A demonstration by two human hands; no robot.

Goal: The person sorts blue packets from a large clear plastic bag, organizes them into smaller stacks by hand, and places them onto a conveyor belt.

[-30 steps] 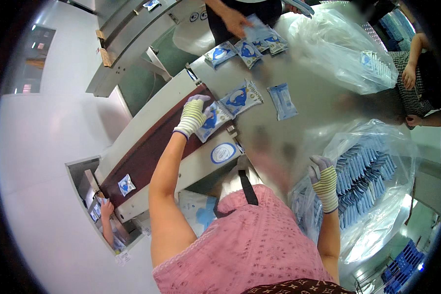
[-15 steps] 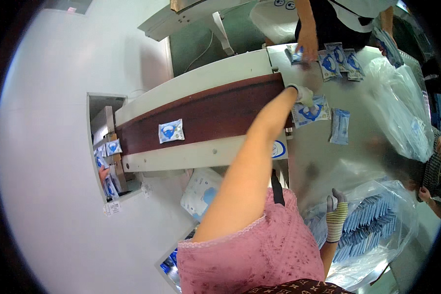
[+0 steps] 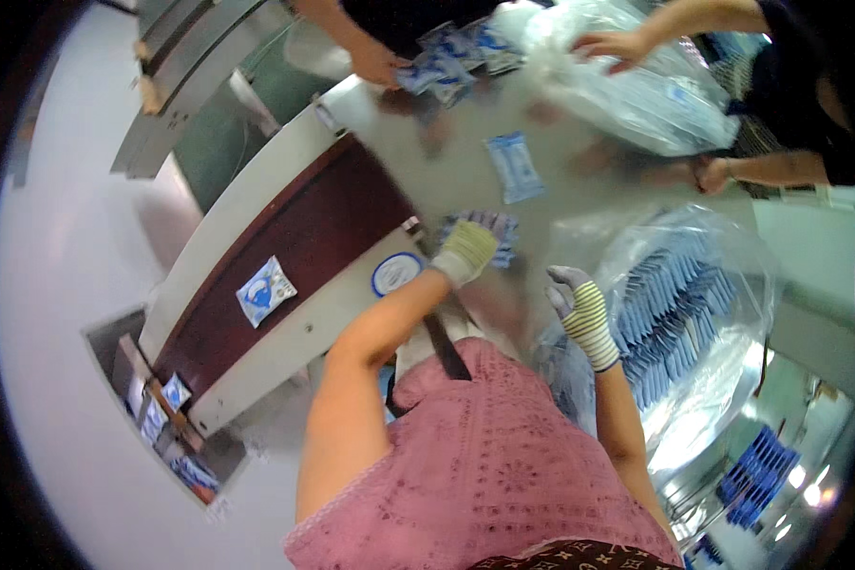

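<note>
What I can't make out from up here

My left hand covers most of the blue packets under it, so their count is unclear; the co-workers' hands at the far surface are motion-blurred, and the packets in the chute bin are too small to tell.

Left hand withdrawn from belt to bench; one packet now riding the belt.

Left hand, earlier stretched out at the belt's head, now rests on a blue packet on the bench. Packet on belt has travelled further along the dark conveyor belt. Right hand raised, fingers spread.
</note>
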